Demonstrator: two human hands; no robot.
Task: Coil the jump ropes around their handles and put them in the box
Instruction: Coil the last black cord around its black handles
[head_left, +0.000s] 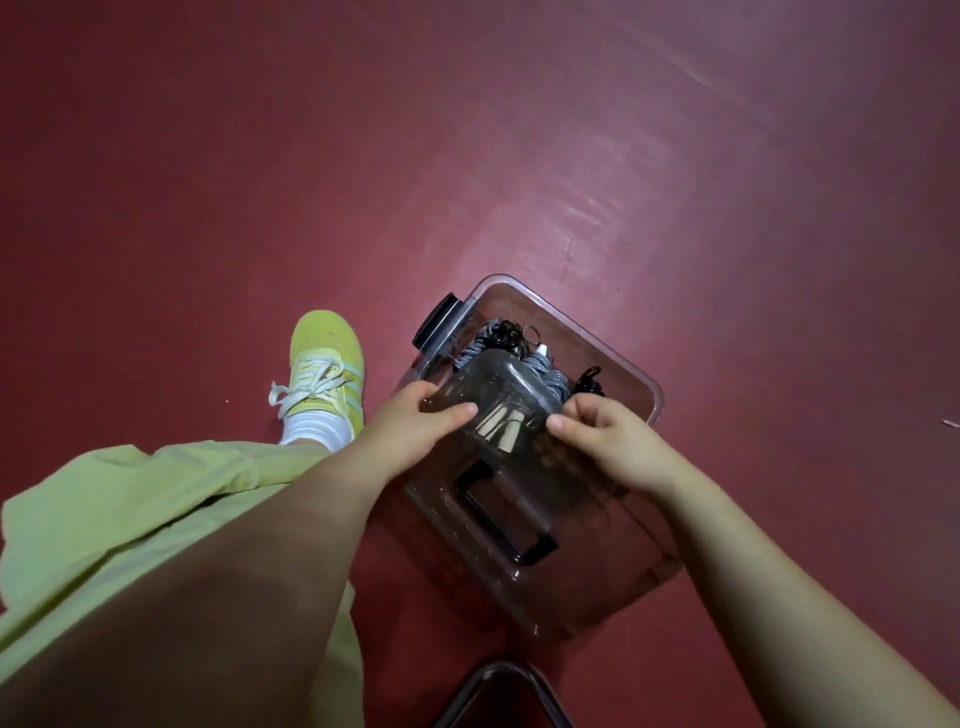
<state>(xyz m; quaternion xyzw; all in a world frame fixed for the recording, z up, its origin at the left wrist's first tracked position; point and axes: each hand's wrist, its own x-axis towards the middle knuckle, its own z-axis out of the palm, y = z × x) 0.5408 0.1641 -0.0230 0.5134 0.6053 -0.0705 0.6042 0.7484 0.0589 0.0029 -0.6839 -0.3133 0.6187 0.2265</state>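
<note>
Both hands are on the clear lid (511, 467) right now, one at each side of its far edge. Left hand (410, 423) has its thumb laid over the top and the other fingers wrapped under the rim, so it's gripping. Right hand (605, 434) is pinching the opposite side, fingers curled tight on the edge. Makes sense to hold it that way: the lid is wide and floppy-looking, and a grip on both sides lets you keep it level and line it up with the box (631, 374) underneath.

The lid sits tilted, I think. Its near end with the black carry handle (506, 514) is back toward the wrists, and the far end, just past the fingertips, leaves part of the box uncovered. Through that gap, just beyond both hands, you can see the jump ropes (511, 340) inside the box: grey coiled bundles with black cord loops on top. Whether every rope is wound neatly I can't tell, the plastic blurs things.

My read is the packing is done and this is the closing step. A dark latch (441, 319) sticks out beyond the left hand, probably for clipping the lid down. Off to the left of that hand there's a yellow sneaker (327, 374) on the red floor (519, 130).
</note>
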